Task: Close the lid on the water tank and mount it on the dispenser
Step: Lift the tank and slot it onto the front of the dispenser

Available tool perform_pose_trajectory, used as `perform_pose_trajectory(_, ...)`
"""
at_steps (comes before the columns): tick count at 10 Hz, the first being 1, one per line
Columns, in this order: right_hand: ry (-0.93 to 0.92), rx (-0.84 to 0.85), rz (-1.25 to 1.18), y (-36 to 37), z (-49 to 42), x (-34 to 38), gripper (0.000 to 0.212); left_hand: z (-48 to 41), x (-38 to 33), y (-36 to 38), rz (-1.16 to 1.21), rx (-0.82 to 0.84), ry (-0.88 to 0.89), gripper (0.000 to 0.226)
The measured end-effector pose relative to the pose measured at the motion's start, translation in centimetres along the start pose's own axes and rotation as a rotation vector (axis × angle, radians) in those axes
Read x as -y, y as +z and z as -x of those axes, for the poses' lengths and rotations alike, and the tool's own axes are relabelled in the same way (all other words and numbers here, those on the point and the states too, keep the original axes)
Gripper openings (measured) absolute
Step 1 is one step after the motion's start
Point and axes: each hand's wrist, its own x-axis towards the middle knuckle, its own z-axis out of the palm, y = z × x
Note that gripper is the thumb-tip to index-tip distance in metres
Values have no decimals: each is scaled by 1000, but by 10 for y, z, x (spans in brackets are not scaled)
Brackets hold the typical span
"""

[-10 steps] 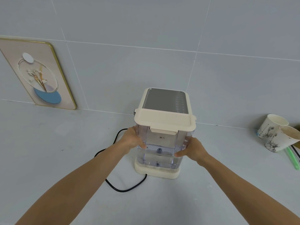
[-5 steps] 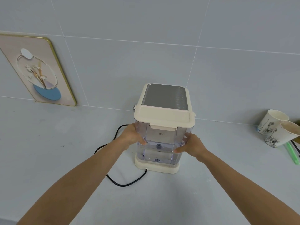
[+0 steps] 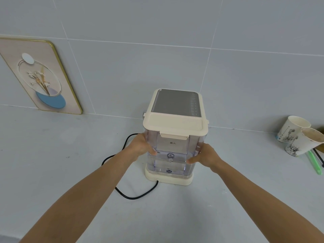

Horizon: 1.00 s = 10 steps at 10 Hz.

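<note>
around tank (image 3: pixel 172 151), both hands clasp.

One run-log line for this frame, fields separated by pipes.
left hand and right hand: gripping clear plastic water tank sides | cream lid: closed | tank on cream dispenser base

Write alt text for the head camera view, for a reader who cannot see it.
Two bare hands, left hand and right hand, grip the sides of a clear water tank with its cream lid shut, seated on the dispenser base. Paper cups stand at right.
</note>
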Motion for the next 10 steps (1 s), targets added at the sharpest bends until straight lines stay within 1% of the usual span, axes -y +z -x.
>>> perform_pose_trajectory(1, 1, -8, 1, 1, 1, 0, 62, 1, 0, 1, -14, -8, -8, 63)
perform_pose_trajectory(3, 0, -10, -1, 0, 3, 0, 63, 0, 1, 5, -14, -38, -35, 59)
perform_pose_trajectory(4, -8, 0, -5, 0, 8, 2, 62, 5, -2, 5, -40, -50, -32, 63)
perform_pose_trajectory(5, -10, 7, -6, -1, 13, 2, 70, 9, -2, 5, -46, -25, -25, 60)
perform_pose_trajectory(6, -57, 15, -11, -7, 24, 8, 102, 13, 1, 7, -51, -35, 3, 47)
perform_pose_trajectory(7, -170, -6, 4, -20, 38, 17, 114, 17, 4, -1, -113, -63, 35, 75)
perform_pose_trajectory(8, -288, -51, 43, -33, 57, 33, 117, 28, -8, -11, -141, -83, 131, 104)
perform_pose_trajectory(9, -401, -121, 139, -44, 70, 50, 112, 46, -33, -18, -251, -202, 303, 97)
perform_pose_trajectory(10, -497, -257, 275, -57, 85, 77, 93, 60, -62, -26, -440, -370, 468, 92)
